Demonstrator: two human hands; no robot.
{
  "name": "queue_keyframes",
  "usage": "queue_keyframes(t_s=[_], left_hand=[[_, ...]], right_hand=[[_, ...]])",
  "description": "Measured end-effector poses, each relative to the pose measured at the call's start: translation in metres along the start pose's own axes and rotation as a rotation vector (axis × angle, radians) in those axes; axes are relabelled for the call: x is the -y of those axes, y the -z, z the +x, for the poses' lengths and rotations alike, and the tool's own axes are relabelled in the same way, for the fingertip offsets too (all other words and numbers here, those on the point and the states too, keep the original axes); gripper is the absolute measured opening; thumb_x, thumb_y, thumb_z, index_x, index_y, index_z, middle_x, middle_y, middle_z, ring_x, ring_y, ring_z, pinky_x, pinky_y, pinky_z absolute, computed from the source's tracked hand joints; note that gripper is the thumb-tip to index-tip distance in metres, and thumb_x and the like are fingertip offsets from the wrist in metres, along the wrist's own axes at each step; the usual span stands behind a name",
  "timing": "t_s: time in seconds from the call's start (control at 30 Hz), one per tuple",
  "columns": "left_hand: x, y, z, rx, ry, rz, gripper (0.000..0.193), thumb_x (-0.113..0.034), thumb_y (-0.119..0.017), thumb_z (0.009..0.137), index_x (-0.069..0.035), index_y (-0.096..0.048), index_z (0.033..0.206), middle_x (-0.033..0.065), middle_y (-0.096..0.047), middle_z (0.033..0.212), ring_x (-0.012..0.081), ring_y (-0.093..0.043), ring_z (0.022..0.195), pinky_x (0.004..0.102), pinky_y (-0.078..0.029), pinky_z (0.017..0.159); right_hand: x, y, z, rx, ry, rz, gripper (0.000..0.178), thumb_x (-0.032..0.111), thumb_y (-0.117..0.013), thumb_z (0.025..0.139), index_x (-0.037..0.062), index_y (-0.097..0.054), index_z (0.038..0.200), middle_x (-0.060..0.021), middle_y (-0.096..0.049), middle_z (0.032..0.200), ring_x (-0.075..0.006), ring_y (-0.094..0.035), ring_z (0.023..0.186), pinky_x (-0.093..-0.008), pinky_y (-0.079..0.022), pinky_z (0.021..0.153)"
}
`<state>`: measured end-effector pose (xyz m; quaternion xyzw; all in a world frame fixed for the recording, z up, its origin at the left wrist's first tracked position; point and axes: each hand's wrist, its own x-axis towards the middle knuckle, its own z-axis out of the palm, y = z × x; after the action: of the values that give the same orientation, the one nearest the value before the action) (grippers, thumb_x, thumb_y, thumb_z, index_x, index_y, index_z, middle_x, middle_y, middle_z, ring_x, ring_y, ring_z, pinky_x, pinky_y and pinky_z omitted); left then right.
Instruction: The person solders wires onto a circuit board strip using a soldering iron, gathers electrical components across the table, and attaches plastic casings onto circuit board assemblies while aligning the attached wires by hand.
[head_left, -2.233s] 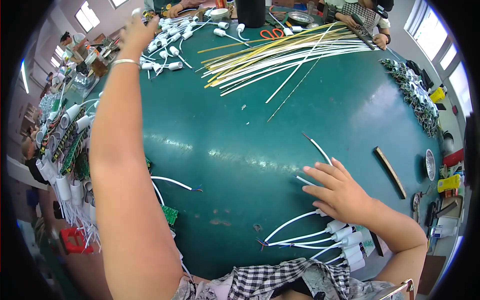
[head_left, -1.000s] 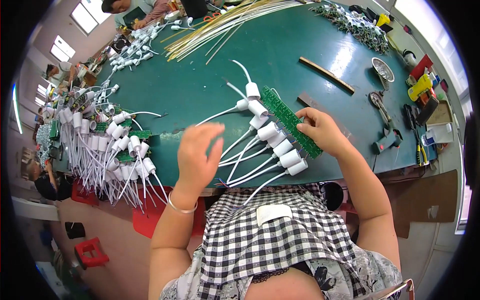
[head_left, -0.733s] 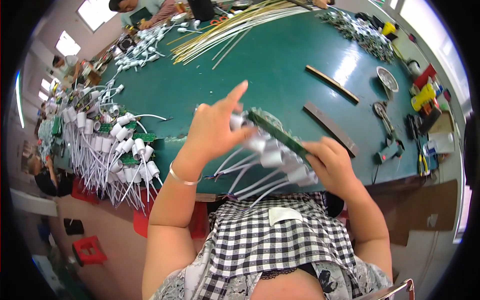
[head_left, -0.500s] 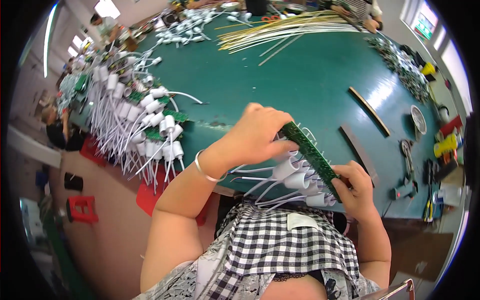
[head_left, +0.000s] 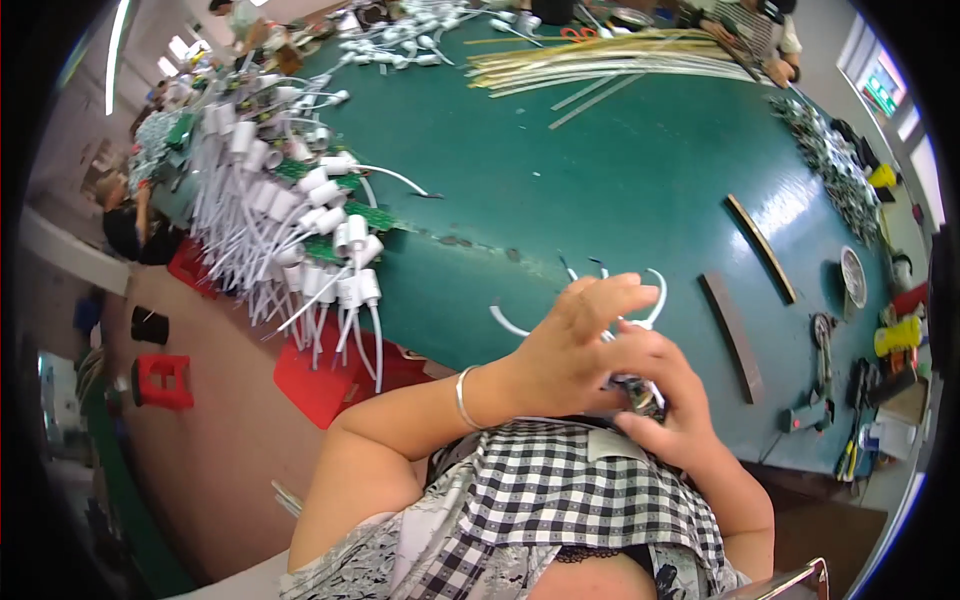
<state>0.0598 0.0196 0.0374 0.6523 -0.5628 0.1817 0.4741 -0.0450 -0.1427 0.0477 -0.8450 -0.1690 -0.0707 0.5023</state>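
1. Head view, centre low: left hand (head_left: 572, 345) out over the near edge of the tabletop (head_left: 520, 215), in front of the checked apron (head_left: 560, 480); pale bangle (head_left: 463, 398) at the wrist. Fingers arched, partly bent, somewhat blurred; cannot tell whether they grip anything.
2. Right hand (head_left: 672, 385) just beside it, the two overlapping in view. Fingers curled, thumb opposite, a narrow gap between, closed about a parts-laden board (head_left: 640, 396).
3. Board location: between the hands, above the apron's upper part. Only a short dark stretch with small components shows; the remainder is hidden by the hands.
4. White cables (head_left: 658, 298) curve out beyond the fingers; another white cable end (head_left: 508, 322) pokes out left of the left hand.
5. Left side of tabletop: dense heap of white sockets (head_left: 318, 195), their cables hanging over the edge; green boards (head_left: 372, 216) amongst them. Red stools (head_left: 163, 382) on the floor below.
6. Right of the hands: dark flat bar (head_left: 732, 337), tan bar (head_left: 760, 248) beyond it, then a teal-handled tool (head_left: 806, 416) and a metal dish (head_left: 852, 278).
7. Far side: yellow and white strips (head_left: 600, 62) in a loose bundle; a co-worker's hand (head_left: 779, 72) near their right end.
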Motion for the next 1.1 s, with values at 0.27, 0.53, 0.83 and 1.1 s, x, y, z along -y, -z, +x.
queue_keyframes(t_s=[0.27, 0.53, 0.83, 1.1], left_hand=[[0.007, 0.0, -0.014, 0.276, 0.249, -0.075, 0.07, -0.013, -0.075, 0.058, -0.007, -0.042, 0.12, 0.0135, -0.055, 0.115, 0.035, -0.057, 0.099, 0.0411, -0.049, 0.08], [0.011, -0.006, -0.014, 0.23, 0.13, -0.157, 0.077, -0.016, -0.079, 0.058, -0.007, -0.04, 0.123, 0.0156, -0.055, 0.116, 0.033, -0.058, 0.099, 0.039, -0.048, 0.078], [0.006, 0.002, 0.002, 0.316, 0.028, 0.139, 0.018, -0.01, -0.068, 0.059, -0.013, -0.058, 0.075, 0.003, -0.055, 0.113, 0.0266, -0.052, 0.098, 0.0386, -0.041, 0.076], [0.007, -0.005, -0.005, 0.229, 0.006, 0.096, 0.038, -0.007, -0.071, 0.054, -0.012, -0.056, 0.089, 0.0032, -0.056, 0.111, 0.0272, -0.049, 0.103, 0.0396, -0.04, 0.084]], right_hand=[[0.012, -0.005, 0.0, -0.204, 0.069, -0.276, 0.049, 0.038, -0.077, 0.064, 0.006, -0.058, 0.096, -0.0117, -0.055, 0.11, -0.0323, -0.051, 0.101, -0.0389, -0.045, 0.082], [0.01, 0.007, -0.002, 0.015, -0.018, -0.015, 0.048, 0.039, -0.08, 0.064, 0.0061, -0.055, 0.087, -0.0063, -0.052, 0.074, -0.0218, -0.052, 0.064, -0.0331, -0.042, 0.057], [0.023, 0.01, -0.011, 0.091, 0.162, -0.066, 0.014, 0.022, -0.063, 0.082, 0.0102, -0.055, 0.081, -0.006, -0.052, 0.063, -0.0231, -0.057, 0.059, -0.0365, -0.044, 0.051], [0.046, 0.059, -0.016, -0.112, 0.102, 0.06, 0.018, 0.02, -0.065, 0.081, 0.0036, -0.06, 0.086, -0.0034, -0.056, 0.073, -0.0198, -0.053, 0.057, -0.0294, -0.042, 0.051]])
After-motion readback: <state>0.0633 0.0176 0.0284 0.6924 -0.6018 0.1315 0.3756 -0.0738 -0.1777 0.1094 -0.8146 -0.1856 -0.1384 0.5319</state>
